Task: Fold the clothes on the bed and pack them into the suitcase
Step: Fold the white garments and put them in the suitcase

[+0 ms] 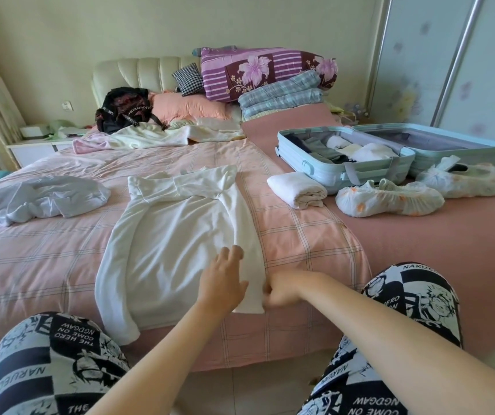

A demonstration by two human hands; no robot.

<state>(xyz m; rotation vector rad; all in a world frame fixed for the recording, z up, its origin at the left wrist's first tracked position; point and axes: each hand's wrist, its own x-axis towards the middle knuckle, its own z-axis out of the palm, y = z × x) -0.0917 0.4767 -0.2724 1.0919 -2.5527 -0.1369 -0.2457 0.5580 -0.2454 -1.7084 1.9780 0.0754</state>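
A white long-sleeved garment (177, 235) lies flat on the pink checked bed, its sleeves folded across the top. My left hand (225, 278) rests on its lower right part with fingers spread. My right hand (279, 290) pinches the garment's right hem edge with curled fingers. A light blue suitcase (342, 172) lies open at the right with folded clothes inside. A folded white cloth (297, 190) sits just in front of the suitcase. A crumpled pale garment (42, 199) lies at the left of the bed.
Two shoes in plastic covers (390, 202) lie beside the suitcase. A black backpack (123, 110), pillows and stacked quilts (270, 73) fill the head of the bed, with loose light clothes (150, 136) below them. My knees in printed trousers frame the bed's near edge.
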